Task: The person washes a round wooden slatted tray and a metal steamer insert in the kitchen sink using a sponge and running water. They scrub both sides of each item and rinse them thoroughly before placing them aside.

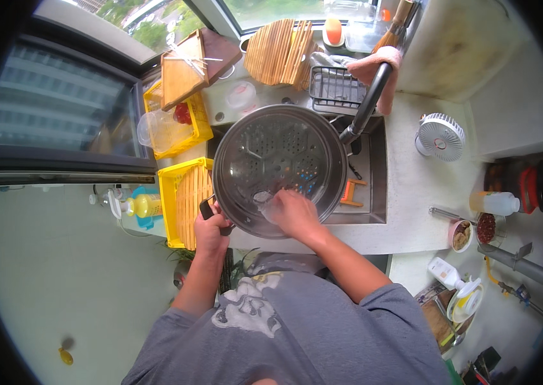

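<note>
A large round metal steamer pot with a perforated bottom sits over the sink, partly on its left edge. My left hand grips the black side handle at the pot's lower left. My right hand is inside the pot near its front wall, fingers closed on a pale, see-through scrubber or cloth whose exact kind I cannot tell. Blue and orange dots show on the perforated bottom just beyond my fingers. The dark faucet reaches over the pot's right rim.
Yellow plastic baskets stand left, one holding a slatted wooden rack. Behind are another slatted rack, wooden boards and a black wire basket. An orange-handled tool lies in the sink. A white fan stands right.
</note>
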{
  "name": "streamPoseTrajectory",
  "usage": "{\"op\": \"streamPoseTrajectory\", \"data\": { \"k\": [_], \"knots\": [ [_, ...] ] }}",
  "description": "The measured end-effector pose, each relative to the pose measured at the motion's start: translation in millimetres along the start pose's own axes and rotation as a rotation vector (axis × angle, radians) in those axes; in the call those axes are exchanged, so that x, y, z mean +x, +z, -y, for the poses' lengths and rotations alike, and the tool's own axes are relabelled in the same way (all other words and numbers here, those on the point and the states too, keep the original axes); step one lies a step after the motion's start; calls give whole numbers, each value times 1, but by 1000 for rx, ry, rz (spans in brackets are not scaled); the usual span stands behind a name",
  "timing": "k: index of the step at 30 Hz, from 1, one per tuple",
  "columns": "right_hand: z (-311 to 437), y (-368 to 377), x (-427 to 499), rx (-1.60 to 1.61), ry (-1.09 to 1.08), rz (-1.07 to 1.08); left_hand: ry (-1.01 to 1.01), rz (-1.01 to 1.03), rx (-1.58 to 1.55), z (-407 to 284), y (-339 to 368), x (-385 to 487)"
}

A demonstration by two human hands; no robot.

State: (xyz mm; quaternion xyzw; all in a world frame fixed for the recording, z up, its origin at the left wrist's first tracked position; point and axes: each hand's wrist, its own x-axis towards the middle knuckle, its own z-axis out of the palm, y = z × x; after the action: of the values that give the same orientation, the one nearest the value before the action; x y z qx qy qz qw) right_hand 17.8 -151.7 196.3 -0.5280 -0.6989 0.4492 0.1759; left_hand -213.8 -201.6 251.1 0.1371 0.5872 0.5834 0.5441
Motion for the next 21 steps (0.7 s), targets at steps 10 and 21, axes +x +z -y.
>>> {"op": "streamPoseTrajectory", "data": {
  "k": [10, 21],
  "knots": [
    [12, -16, 6, -166, -447, -193, 43, -14, 39, -8, 0, -3],
    [66, 24, 51, 1431, 100, 222, 51, 47, 105, -2, 25, -4]
  ]
}}
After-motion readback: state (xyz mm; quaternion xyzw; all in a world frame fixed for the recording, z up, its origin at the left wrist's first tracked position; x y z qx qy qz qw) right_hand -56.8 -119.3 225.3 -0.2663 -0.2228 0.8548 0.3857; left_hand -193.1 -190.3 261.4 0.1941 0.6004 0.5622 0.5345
